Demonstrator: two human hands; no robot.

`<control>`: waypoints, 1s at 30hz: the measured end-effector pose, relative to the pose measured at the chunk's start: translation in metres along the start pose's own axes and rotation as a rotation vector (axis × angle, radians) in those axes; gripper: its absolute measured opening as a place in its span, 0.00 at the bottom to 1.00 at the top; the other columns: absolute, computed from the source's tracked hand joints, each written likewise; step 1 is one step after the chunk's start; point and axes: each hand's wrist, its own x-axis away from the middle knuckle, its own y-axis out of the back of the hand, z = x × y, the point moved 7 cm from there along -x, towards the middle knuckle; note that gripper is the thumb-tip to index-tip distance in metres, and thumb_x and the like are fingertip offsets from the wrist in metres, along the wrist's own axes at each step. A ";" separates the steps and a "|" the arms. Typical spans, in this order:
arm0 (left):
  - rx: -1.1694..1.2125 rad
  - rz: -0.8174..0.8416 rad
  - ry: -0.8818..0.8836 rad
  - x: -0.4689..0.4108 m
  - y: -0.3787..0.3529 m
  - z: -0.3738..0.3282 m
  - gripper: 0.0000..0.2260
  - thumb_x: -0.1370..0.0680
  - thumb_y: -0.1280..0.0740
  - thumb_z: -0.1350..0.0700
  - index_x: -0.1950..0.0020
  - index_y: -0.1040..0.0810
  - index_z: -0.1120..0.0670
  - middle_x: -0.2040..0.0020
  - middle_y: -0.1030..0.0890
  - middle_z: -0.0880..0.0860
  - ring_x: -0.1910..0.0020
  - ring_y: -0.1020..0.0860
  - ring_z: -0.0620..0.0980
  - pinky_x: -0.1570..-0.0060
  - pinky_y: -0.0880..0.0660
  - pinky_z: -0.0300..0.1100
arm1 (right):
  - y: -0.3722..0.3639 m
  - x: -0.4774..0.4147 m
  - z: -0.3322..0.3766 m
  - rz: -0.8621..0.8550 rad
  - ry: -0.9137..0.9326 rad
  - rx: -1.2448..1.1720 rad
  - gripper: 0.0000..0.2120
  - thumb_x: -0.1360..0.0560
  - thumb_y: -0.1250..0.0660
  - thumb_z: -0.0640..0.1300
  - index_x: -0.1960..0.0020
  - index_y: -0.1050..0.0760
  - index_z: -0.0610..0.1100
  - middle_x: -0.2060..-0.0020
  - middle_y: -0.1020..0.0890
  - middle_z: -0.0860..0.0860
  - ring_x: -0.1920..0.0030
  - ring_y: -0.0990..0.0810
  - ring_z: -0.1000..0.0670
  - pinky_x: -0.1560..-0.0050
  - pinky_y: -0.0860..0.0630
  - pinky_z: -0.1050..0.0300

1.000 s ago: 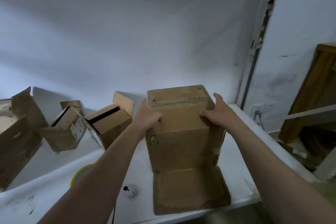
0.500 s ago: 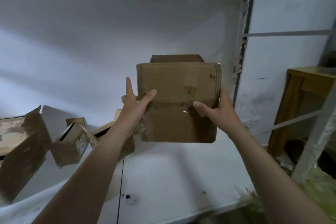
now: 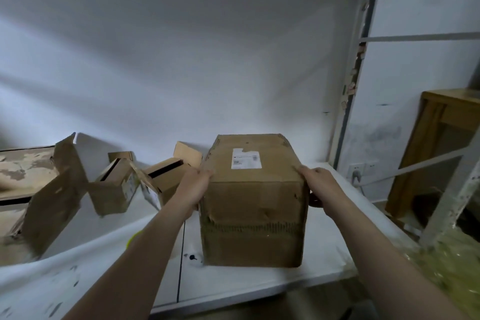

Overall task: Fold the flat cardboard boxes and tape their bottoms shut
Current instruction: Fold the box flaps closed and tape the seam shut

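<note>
My left hand (image 3: 193,188) and right hand (image 3: 320,186) clasp the cardboard box (image 3: 253,205) between them, fingers curled over its top edges. It sits on the white table (image 3: 259,283). Open boxes (image 3: 111,193) lie beyond my left hand.

Dim, cool, bluish light throughout. The wall (image 3: 181,73) carries soft pale bands, and a carton (image 3: 52,202) at the left throws a blurred shadow on it. The near face of the box (image 3: 252,215) lies in shade; its white label (image 3: 245,158) is the brightest patch, its print unreadable. Wide-angle distortion bows the post (image 3: 348,122). The carton and the green heap (image 3: 446,267) at lower right are smeared.
</note>
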 end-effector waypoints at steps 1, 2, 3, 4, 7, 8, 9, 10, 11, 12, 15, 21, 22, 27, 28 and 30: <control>0.019 -0.019 -0.029 -0.002 0.002 0.000 0.12 0.18 0.38 0.48 0.41 0.28 0.55 0.45 0.22 0.52 0.49 0.21 0.53 0.57 0.25 0.48 | -0.001 -0.001 0.003 -0.004 0.028 0.014 0.24 0.23 0.34 0.62 0.42 0.26 0.42 0.51 0.21 0.46 0.55 0.21 0.44 0.53 0.21 0.49; 0.028 -0.044 -0.078 -0.003 0.004 -0.003 0.11 0.18 0.38 0.50 0.39 0.32 0.53 0.42 0.24 0.50 0.48 0.22 0.51 0.53 0.24 0.50 | 0.000 -0.001 0.007 -0.023 0.060 0.017 0.19 0.23 0.33 0.60 0.43 0.26 0.45 0.50 0.20 0.47 0.53 0.20 0.44 0.51 0.20 0.47; 0.034 -0.063 -0.137 -0.002 0.007 -0.009 0.11 0.18 0.38 0.52 0.37 0.36 0.49 0.40 0.25 0.49 0.47 0.23 0.50 0.48 0.23 0.51 | 0.003 -0.001 0.010 -0.050 0.092 -0.008 0.16 0.23 0.32 0.58 0.45 0.26 0.47 0.50 0.20 0.48 0.51 0.20 0.45 0.49 0.19 0.46; 0.055 -0.061 -0.199 -0.001 0.010 -0.015 0.13 0.18 0.38 0.53 0.37 0.38 0.44 0.40 0.22 0.48 0.48 0.21 0.49 0.46 0.23 0.52 | 0.008 -0.001 0.014 -0.076 0.128 -0.060 0.14 0.24 0.30 0.57 0.46 0.27 0.49 0.50 0.20 0.49 0.50 0.20 0.46 0.48 0.19 0.45; 0.134 0.017 -0.385 0.001 0.013 -0.026 0.26 0.21 0.35 0.58 0.37 0.39 0.27 0.48 0.14 0.44 0.50 0.16 0.46 0.49 0.20 0.49 | 0.027 0.005 0.025 -0.135 0.291 -0.231 0.13 0.27 0.26 0.50 0.50 0.28 0.50 0.54 0.17 0.55 0.54 0.18 0.52 0.56 0.24 0.56; 0.113 0.045 -0.434 0.002 0.010 -0.027 0.31 0.22 0.33 0.58 0.35 0.40 0.24 0.47 0.15 0.42 0.49 0.16 0.45 0.50 0.19 0.47 | 0.032 0.007 0.026 -0.145 0.343 -0.249 0.14 0.27 0.25 0.47 0.50 0.30 0.51 0.54 0.17 0.59 0.55 0.17 0.56 0.58 0.26 0.60; 0.067 0.077 -0.476 0.003 0.005 -0.026 0.35 0.23 0.30 0.58 0.33 0.42 0.23 0.45 0.16 0.41 0.46 0.16 0.45 0.50 0.18 0.47 | 0.035 0.010 0.026 -0.147 0.384 -0.232 0.16 0.27 0.25 0.43 0.49 0.33 0.52 0.53 0.17 0.61 0.57 0.16 0.60 0.60 0.25 0.62; 0.010 0.112 -0.518 0.004 -0.003 -0.024 0.39 0.24 0.28 0.59 0.30 0.44 0.23 0.41 0.17 0.41 0.43 0.17 0.44 0.48 0.18 0.46 | 0.036 0.011 0.024 -0.149 0.417 -0.182 0.19 0.26 0.26 0.40 0.49 0.35 0.54 0.51 0.17 0.62 0.57 0.16 0.61 0.62 0.24 0.61; -0.046 0.144 -0.560 0.006 -0.013 -0.021 0.42 0.24 0.28 0.62 0.28 0.45 0.23 0.35 0.20 0.43 0.39 0.19 0.43 0.44 0.19 0.48 | 0.036 0.013 0.020 -0.153 0.445 -0.119 0.21 0.25 0.27 0.38 0.49 0.37 0.56 0.49 0.18 0.62 0.57 0.16 0.61 0.64 0.21 0.59; -0.105 0.161 -0.592 0.009 -0.022 -0.017 0.43 0.23 0.29 0.66 0.27 0.45 0.25 0.30 0.24 0.46 0.37 0.22 0.43 0.38 0.21 0.52 | 0.035 0.013 0.015 -0.154 0.462 -0.059 0.22 0.24 0.29 0.36 0.49 0.38 0.57 0.47 0.19 0.61 0.57 0.16 0.59 0.63 0.19 0.55; -0.212 0.172 -0.630 0.011 -0.042 -0.005 0.44 0.23 0.34 0.70 0.24 0.45 0.27 0.26 0.30 0.46 0.32 0.26 0.42 0.31 0.27 0.54 | 0.024 0.012 -0.007 -0.106 0.464 0.115 0.23 0.24 0.32 0.34 0.48 0.38 0.60 0.45 0.21 0.56 0.55 0.16 0.52 0.58 0.18 0.48; -0.378 0.151 -0.591 0.007 -0.063 0.027 0.43 0.22 0.32 0.62 0.24 0.51 0.25 0.39 0.27 0.46 0.48 0.21 0.41 0.49 0.21 0.35 | 0.003 0.011 -0.040 -0.089 0.475 0.402 0.24 0.22 0.31 0.42 0.37 0.37 0.63 0.37 0.26 0.56 0.47 0.24 0.53 0.45 0.21 0.51; -0.398 0.130 -0.585 0.006 -0.064 0.030 0.43 0.22 0.32 0.61 0.23 0.51 0.26 0.42 0.30 0.42 0.51 0.23 0.36 0.53 0.24 0.27 | -0.001 0.010 -0.040 -0.098 0.489 0.411 0.25 0.23 0.31 0.42 0.35 0.38 0.63 0.34 0.28 0.55 0.47 0.25 0.53 0.46 0.22 0.53; -0.491 0.089 -0.526 -0.011 -0.072 0.031 0.36 0.21 0.33 0.59 0.19 0.46 0.37 0.39 0.37 0.47 0.55 0.24 0.40 0.58 0.27 0.25 | -0.013 -0.013 -0.037 -0.121 0.432 0.427 0.31 0.24 0.33 0.39 0.28 0.41 0.58 0.20 0.45 0.44 0.41 0.22 0.39 0.43 0.23 0.46; -0.530 0.077 -0.515 -0.016 -0.075 0.029 0.35 0.20 0.34 0.59 0.19 0.46 0.39 0.37 0.36 0.48 0.53 0.23 0.42 0.53 0.25 0.29 | -0.015 -0.021 -0.039 -0.107 0.399 0.439 0.34 0.23 0.34 0.39 0.25 0.44 0.59 0.19 0.51 0.43 0.41 0.21 0.36 0.45 0.22 0.47; -0.609 0.053 -0.494 -0.029 -0.079 0.024 0.33 0.20 0.36 0.57 0.18 0.46 0.42 0.32 0.36 0.52 0.48 0.22 0.49 0.46 0.22 0.41 | -0.023 -0.038 -0.040 -0.072 0.361 0.492 0.40 0.23 0.35 0.39 0.21 0.52 0.62 0.19 0.59 0.42 0.49 0.19 0.36 0.51 0.22 0.50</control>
